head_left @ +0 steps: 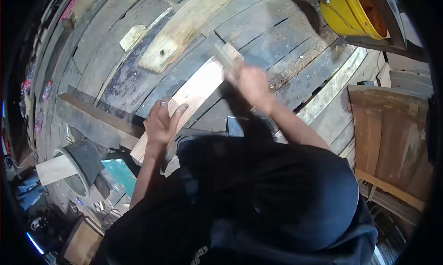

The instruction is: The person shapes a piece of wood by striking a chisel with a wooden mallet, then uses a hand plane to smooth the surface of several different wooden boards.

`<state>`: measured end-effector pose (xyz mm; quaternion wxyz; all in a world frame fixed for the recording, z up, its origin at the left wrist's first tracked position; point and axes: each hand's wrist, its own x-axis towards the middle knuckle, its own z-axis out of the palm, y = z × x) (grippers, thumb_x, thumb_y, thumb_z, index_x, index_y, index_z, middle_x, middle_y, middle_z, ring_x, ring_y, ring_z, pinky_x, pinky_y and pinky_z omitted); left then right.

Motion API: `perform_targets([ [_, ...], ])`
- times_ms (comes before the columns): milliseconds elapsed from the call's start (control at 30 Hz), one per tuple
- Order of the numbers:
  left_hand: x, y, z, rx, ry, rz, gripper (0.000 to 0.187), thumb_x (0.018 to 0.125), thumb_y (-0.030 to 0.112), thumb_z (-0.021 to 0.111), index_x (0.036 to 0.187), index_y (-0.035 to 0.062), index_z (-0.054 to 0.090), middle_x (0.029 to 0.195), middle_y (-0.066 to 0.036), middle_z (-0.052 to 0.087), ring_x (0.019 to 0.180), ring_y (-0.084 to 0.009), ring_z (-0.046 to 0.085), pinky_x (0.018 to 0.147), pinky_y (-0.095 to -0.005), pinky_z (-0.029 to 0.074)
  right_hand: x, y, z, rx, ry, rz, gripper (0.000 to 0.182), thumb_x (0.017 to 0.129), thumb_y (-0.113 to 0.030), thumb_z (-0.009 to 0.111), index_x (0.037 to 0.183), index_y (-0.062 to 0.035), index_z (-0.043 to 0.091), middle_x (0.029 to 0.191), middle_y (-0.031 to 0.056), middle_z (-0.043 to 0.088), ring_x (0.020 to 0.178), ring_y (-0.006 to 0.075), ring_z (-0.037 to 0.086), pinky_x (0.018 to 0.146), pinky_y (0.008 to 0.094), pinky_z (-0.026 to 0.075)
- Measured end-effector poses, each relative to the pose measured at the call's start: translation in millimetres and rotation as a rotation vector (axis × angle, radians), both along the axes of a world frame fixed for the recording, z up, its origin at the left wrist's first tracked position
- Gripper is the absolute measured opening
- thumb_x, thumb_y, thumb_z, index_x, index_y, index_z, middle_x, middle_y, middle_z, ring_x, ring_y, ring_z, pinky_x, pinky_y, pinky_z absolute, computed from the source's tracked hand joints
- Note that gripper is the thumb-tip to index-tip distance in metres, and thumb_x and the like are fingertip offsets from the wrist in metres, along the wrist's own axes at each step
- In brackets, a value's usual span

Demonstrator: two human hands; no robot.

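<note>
A pale wooden board (194, 87) lies at a slant in front of me, its near end close to my body. My left hand (159, 122) grips the board's lower part, thumb on the top face and fingers over the far edge. Near the board's upper end, my right hand (251, 85) is smeared by motion. Its fingers are closed on a flat, light-coloured block (224, 58) that overlaps the board's upper end. Blur hides the exact kind of this block and whether it touches the wood.
Another thick plank (184, 32) with a dark hole lies beyond the board, beside a small wood offcut (133, 38). A yellow bucket (348, 13) stands at the upper right. Brown wooden panels (392, 136) are at the right, and a dark bucket (85, 159) lies at the lower left.
</note>
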<state>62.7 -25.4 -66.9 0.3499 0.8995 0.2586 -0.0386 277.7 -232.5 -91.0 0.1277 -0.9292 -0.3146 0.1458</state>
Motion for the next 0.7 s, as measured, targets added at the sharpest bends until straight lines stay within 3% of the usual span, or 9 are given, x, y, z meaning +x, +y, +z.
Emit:
perform_targets([
  [33, 1.4, 0.5, 1.0, 0.003, -0.008, -0.003, 0.058, 0.096, 0.049, 0.073, 0.124, -0.0006, 0.068, 0.112, -0.026, 0.070, 0.110, -0.0449, 0.068, 0.094, -0.0522, 0.054, 20.5, -4.4, -5.0, 0.016, -0.045, -0.068, 0.056, 0.104, -0.052, 0.057, 0.106, 0.0041, 0.061, 0.071, 0.0242, 0.070, 0.072, 0.0429, 0.074, 0.063, 0.0522, 0.059],
  [100, 5.7, -2.6, -2.3, 0.155, 0.113, 0.003, 0.059, 0.095, 0.050, 0.073, 0.124, -0.0016, 0.068, 0.114, -0.026, 0.070, 0.111, -0.0457, 0.068, 0.096, -0.0525, 0.054, 32.2, -5.4, -4.9, -0.040, -0.011, -0.158, 0.042, 0.101, -0.044, 0.060, 0.103, -0.0024, 0.062, 0.076, 0.0227, 0.074, 0.068, 0.0409, 0.074, 0.063, 0.0534, 0.060],
  [233, 4.1, -2.6, -6.4, 0.127, 0.088, 0.027, 0.063, 0.094, 0.052, 0.074, 0.124, -0.0027, 0.067, 0.117, -0.027, 0.070, 0.111, -0.0471, 0.067, 0.096, -0.0534, 0.054, -28.8, 6.4, -4.2, 0.072, 0.032, 0.104, 0.041, 0.100, -0.047, 0.065, 0.104, -0.0058, 0.060, 0.074, 0.0209, 0.072, 0.070, 0.0417, 0.074, 0.064, 0.0527, 0.059],
  [300, 0.8, -3.0, -11.8, 0.190, 0.091, 0.020, 0.062, 0.094, 0.053, 0.074, 0.124, -0.0013, 0.067, 0.113, -0.026, 0.070, 0.110, -0.0463, 0.068, 0.094, -0.0538, 0.054, -45.4, 8.1, -2.4, 0.091, 0.009, 0.226, 0.035, 0.100, -0.039, 0.065, 0.107, -0.0043, 0.062, 0.067, 0.0186, 0.071, 0.061, 0.0408, 0.071, 0.061, 0.0543, 0.058],
  [433, -8.2, 5.2, 4.1, 0.066, 0.025, 0.018, 0.060, 0.092, 0.054, 0.075, 0.124, 0.0036, 0.069, 0.109, -0.022, 0.072, 0.105, -0.0459, 0.069, 0.098, -0.0517, 0.054, 14.7, -1.7, -5.5, -0.002, 0.019, -0.045, 0.042, 0.100, -0.043, 0.064, 0.111, -0.0023, 0.062, 0.083, 0.0247, 0.075, 0.077, 0.0408, 0.075, 0.069, 0.0524, 0.060],
  [500, -19.7, 14.5, 17.0, 0.020, 0.211, -0.087, 0.062, 0.091, 0.054, 0.077, 0.126, 0.0037, 0.069, 0.118, -0.022, 0.072, 0.115, -0.0449, 0.067, 0.106, -0.0495, 0.051, 45.3, -10.6, -10.9, -0.048, -0.009, -0.111, 0.046, 0.100, -0.045, 0.062, 0.113, -0.0005, 0.061, 0.085, 0.0262, 0.075, 0.081, 0.0452, 0.075, 0.075, 0.0554, 0.060],
  [567, -60.0, 41.5, 2.0, 0.132, 0.245, -0.272, 0.083, 0.084, 0.057, 0.082, 0.143, 0.0039, 0.059, 0.134, -0.023, 0.067, 0.136, -0.0428, 0.057, 0.110, -0.0495, 0.049, 49.6, -11.2, -11.7, -0.014, -0.026, -0.109, 0.047, 0.100, -0.045, 0.063, 0.112, 0.0001, 0.061, 0.084, 0.0258, 0.075, 0.081, 0.0441, 0.075, 0.075, 0.0549, 0.060],
  [633, -75.4, 42.7, 42.3, 0.011, 0.318, -0.119, 0.097, 0.075, 0.057, 0.089, 0.149, 0.0045, 0.053, 0.139, -0.023, 0.064, 0.135, -0.0449, 0.056, 0.111, -0.0516, 0.047, 25.8, 2.4, 3.4, -0.040, 0.055, -0.102, 0.043, 0.099, -0.041, 0.066, 0.111, -0.0003, 0.062, 0.083, 0.0244, 0.075, 0.081, 0.0419, 0.076, 0.073, 0.0533, 0.061],
  [700, -115.3, 52.5, 39.8, 0.103, 0.357, -0.151, 0.110, 0.065, 0.056, 0.094, 0.152, 0.0039, 0.050, 0.144, -0.023, 0.060, 0.136, -0.0444, 0.054, 0.114, -0.0542, 0.043, -14.4, 8.8, 5.2, 0.177, 0.019, 0.115, 0.036, 0.099, -0.035, 0.066, 0.107, 0.0002, 0.062, 0.076, 0.0226, 0.073, 0.073, 0.0395, 0.076, 0.065, 0.0518, 0.061],
])
